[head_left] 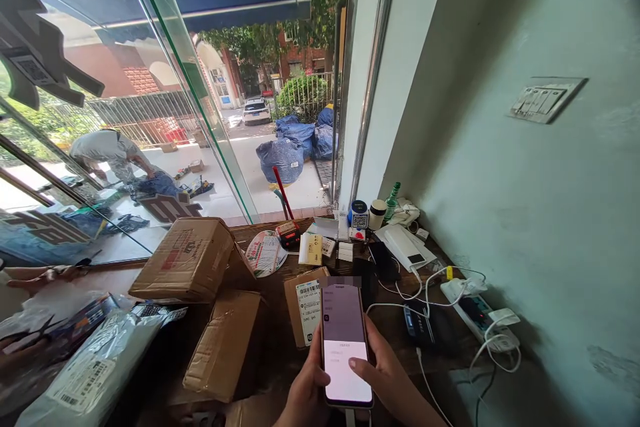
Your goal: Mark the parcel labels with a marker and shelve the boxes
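Observation:
I hold a smartphone (345, 343) upright over a dark wooden counter (273, 340), its screen lit with a white panel in the lower half. My left hand (304, 392) wraps round the phone's left edge from below. My right hand (387, 373) cups the right side, and its thumb rests on the screen. Just behind the phone stands a small cardboard parcel with a barcode label (306, 307).
Cardboard boxes (187, 259) and plastic mail bags (90, 363) crowd the counter's left. A power strip (475, 313), white cables, a black device (419, 323) and a white unit (404, 247) lie right, by the wall. Beyond the glass a person (107, 150) bends over blue sacks.

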`<state>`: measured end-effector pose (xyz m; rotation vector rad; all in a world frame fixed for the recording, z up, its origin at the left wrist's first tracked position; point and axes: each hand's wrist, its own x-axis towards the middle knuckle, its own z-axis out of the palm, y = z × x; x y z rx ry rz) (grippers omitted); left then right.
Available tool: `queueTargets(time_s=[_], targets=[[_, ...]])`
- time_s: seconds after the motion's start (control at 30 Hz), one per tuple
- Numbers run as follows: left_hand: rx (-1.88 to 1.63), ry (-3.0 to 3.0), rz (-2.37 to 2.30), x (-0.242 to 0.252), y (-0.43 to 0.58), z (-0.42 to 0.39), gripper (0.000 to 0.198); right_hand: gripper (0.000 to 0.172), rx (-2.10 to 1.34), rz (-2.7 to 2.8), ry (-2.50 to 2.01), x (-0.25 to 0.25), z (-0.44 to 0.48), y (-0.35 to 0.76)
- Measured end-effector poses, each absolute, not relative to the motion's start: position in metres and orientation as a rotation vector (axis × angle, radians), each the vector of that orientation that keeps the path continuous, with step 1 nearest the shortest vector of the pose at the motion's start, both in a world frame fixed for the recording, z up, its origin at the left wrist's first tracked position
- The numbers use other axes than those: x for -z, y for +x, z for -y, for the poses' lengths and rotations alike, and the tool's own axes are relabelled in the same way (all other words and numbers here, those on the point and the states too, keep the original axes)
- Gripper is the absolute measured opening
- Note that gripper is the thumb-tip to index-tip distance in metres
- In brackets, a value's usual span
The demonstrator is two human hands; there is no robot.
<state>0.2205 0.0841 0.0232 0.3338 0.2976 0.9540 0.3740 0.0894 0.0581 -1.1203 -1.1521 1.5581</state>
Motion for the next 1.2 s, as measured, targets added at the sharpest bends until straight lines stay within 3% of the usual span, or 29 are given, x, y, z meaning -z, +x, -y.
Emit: queueTargets(time_s=[0.37,0.5,0.63,0.9,1.2], targets=[[-0.927,0.307,-0.308,-0.030,0.219,-0.085,0.083,0.067,-1.628,1.035,-1.074,-0.055,-0.089,0.372],[-0.965,0.301,-0.282,-0.028,0.219,-0.085,0.073,0.056,-1.651,0.950,-1.059,-0.061,-0.091,0.369],[-0.937,0.298,-0.276,-0.035,0.221,-0.086,0.076,0.049,-1.523,0.851,-1.174,-0.072,-0.102,0.364],[-0.868,0.349,-0.312,-0.048,0.220,-0.090,0.081,0.054,-1.408,0.738,-1.314,-0.083,-0.121,0.364],[-0.994,0.312,-0.272,-0.030,0.221,-0.084,0.068,0.059,-1.368,1.216,-1.207,-0.057,-0.083,0.366]])
